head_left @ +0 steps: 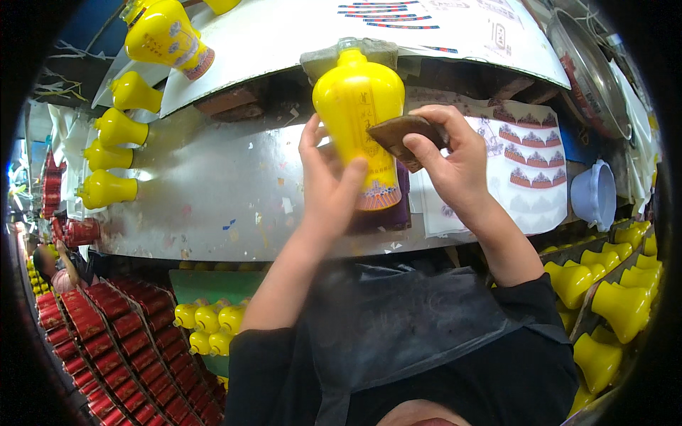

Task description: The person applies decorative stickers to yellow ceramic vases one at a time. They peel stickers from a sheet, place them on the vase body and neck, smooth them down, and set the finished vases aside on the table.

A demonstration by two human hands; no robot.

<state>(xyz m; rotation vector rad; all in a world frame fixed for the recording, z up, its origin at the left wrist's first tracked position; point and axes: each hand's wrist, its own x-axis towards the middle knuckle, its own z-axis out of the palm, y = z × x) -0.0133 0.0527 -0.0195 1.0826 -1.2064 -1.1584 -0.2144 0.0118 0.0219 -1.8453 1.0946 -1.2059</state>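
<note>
A glossy yellow bottle [360,92] lies in front of me, its neck pointing away. It carries dark lettering down the middle and a blue-and-pink patterned band at its base. My left hand [330,177] grips its left side, thumb on the front and fingers partly hidden behind it. In my right hand [455,153] is a flat dark-brown scraper [405,135], pinched between thumb and fingers, with its edge at the bottle's front right. Under the bottle's neck end is a grey pad [312,60]; purple cloth [403,192] shows beneath the lower end.
Decal sheets [529,153] lie to the right beside a pale-blue basin [595,195]. Several yellow bottles [117,128] stand along the left table edge. A white board [263,35] spans the far side. Stacked red items [121,348] and racks of yellow bottles [621,305] flank me.
</note>
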